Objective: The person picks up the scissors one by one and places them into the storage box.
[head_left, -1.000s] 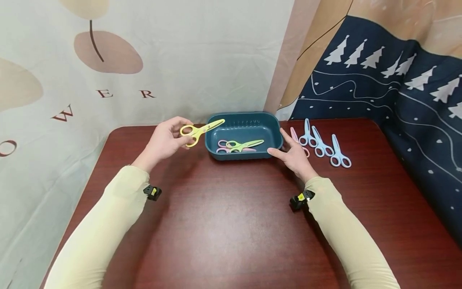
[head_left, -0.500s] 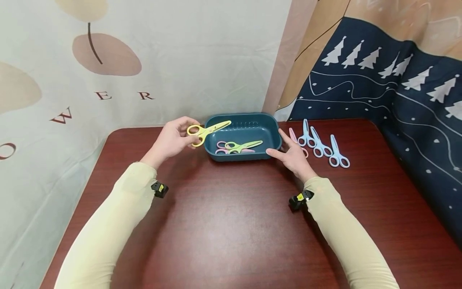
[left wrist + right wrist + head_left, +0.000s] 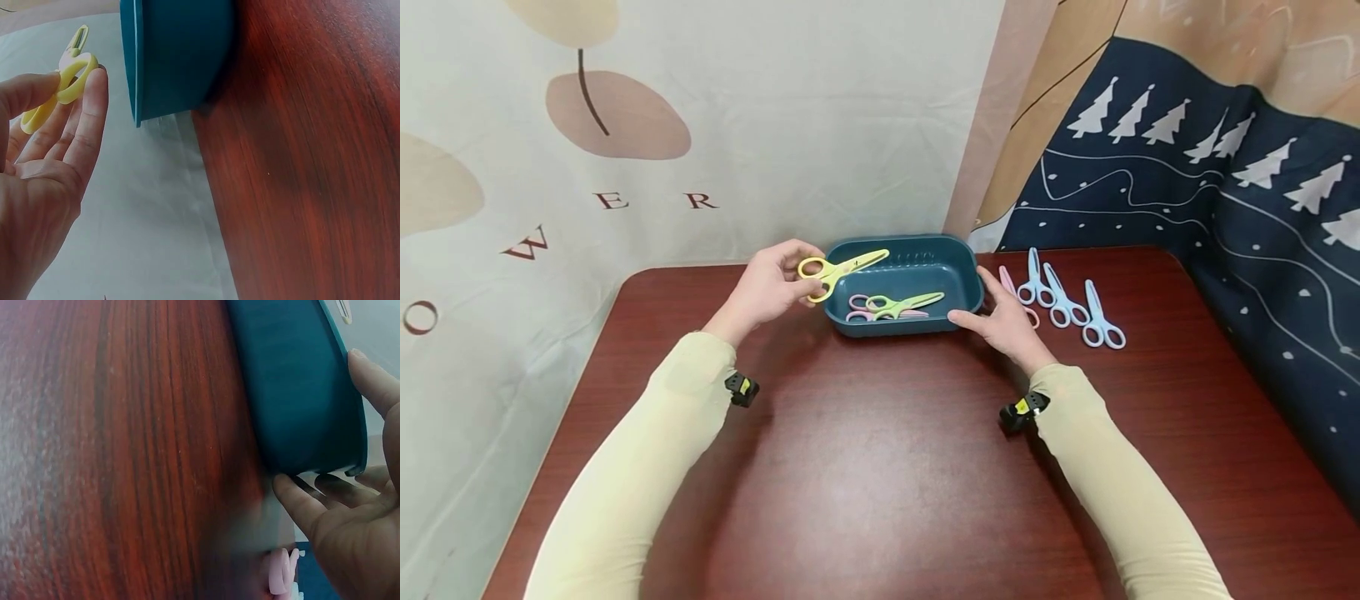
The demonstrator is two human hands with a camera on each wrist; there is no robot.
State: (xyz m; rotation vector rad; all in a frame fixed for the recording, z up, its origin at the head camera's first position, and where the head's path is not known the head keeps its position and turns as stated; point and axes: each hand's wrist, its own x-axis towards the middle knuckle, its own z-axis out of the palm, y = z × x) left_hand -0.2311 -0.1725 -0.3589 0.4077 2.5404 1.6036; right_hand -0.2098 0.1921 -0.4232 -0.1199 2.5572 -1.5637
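Observation:
My left hand (image 3: 769, 286) pinches a pair of yellow scissors (image 3: 830, 272) by its handle loops. The closed blades point right, over the left part of a dark teal plastic basket (image 3: 904, 327). In the left wrist view, thumb and fingers hold the yellow handle (image 3: 76, 78) beside the basket's end wall (image 3: 178, 56). Inside the basket lie light green scissors (image 3: 906, 305) on top of pink scissors (image 3: 859, 302), partly hidden. My right hand (image 3: 1009, 327) holds the basket's right front corner, thumb at the front rim and fingers along the end wall.
Right of the basket, several scissors lie on the reddish-brown table (image 3: 865, 467): pink scissors (image 3: 1006, 280) partly behind my right hand, and blue scissors (image 3: 1097, 315) in a loose row. A pale printed cloth (image 3: 820, 125) and a navy tree-patterned cloth (image 3: 1135, 183) hang behind the table.
My left hand has moved right with the yellow scissors, bringing the blades further over the basket. My right hand stays at the basket's corner.

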